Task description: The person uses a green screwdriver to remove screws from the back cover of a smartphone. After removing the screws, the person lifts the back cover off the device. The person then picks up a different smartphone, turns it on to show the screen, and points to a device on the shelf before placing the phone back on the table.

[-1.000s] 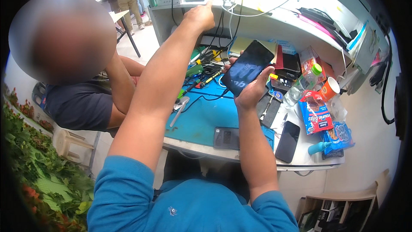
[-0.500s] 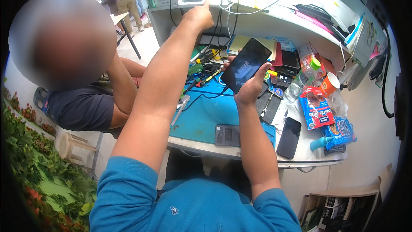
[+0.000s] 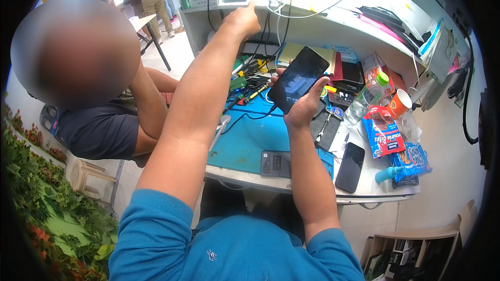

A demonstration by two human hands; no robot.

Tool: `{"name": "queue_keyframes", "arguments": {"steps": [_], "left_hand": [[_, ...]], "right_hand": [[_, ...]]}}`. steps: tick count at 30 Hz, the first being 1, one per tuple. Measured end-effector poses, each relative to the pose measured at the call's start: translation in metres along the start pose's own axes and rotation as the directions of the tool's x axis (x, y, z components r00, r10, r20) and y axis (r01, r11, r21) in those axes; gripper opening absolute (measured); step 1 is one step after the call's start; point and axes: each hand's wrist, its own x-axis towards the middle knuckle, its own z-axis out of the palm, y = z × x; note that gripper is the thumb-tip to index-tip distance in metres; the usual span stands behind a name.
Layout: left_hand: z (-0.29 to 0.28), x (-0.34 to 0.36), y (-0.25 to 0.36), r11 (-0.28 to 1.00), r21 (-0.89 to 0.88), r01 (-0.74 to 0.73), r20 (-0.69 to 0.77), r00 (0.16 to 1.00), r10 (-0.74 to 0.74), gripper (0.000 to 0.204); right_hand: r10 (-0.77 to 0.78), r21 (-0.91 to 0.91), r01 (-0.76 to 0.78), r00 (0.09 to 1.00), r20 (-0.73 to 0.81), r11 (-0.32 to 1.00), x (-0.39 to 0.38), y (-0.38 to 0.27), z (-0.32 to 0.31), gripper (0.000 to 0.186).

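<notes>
My left hand (image 3: 242,22) reaches up to the edge of the white shelf (image 3: 325,16). Its index finger is stretched out toward small gear and cables there; the fingertip's contact is unclear, and the other fingers are curled and partly hidden. In my right hand (image 3: 304,105) lies a black smartphone (image 3: 299,79), tilted, its dim screen facing me, with my thumb along its right edge. A black cable (image 3: 250,117) runs to the phone's lower end. Below it is a blue work mat (image 3: 245,143), with a grey phone-like part (image 3: 276,163) near the front edge.
Screwdrivers and tools (image 3: 250,80) crowd the mat's back. On the right are a black phone (image 3: 350,167), a clear bottle (image 3: 369,96), an orange cup (image 3: 400,102), snack bags (image 3: 384,131) and a light-blue squeeze bottle (image 3: 388,174). A person (image 3: 109,130) sits at left, near a stool (image 3: 89,178).
Both my hands keep nearly the same place. The seated person's head has shifted slightly down, and another head now shows in the far background.
</notes>
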Motion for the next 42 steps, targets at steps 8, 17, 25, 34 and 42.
{"name": "queue_keyframes", "arguments": {"steps": [8,17,25,34,42], "left_hand": [[-0.001,0.0,-0.002,0.996,-0.087,0.01,0.027,1.0,-0.007,0.107],[-0.003,-0.01,-0.001,0.984,-0.173,0.039,0.073,0.997,-0.026,0.108],[-0.015,-0.037,-0.009,0.945,-0.328,-0.016,0.088,0.995,0.047,0.09],[0.041,-0.256,-0.076,0.356,-0.928,0.11,0.214,0.939,0.268,0.089],[0.089,-0.342,-0.074,0.059,-0.924,0.378,0.383,0.915,0.124,0.105]], "right_hand": [[-0.012,-0.02,0.012,1.0,0.008,1.0,-0.001,0.001,0.001,0.096],[-0.003,0.004,0.003,1.0,0.008,1.0,-0.001,0.001,0.002,0.095],[-0.004,0.072,0.004,1.0,0.004,0.997,0.004,-0.005,-0.004,0.099],[-0.061,0.101,0.066,0.997,-0.053,0.993,0.002,-0.004,-0.003,0.099],[-0.096,0.027,0.097,0.994,-0.043,0.995,0.002,0.002,-0.003,0.1]]}}
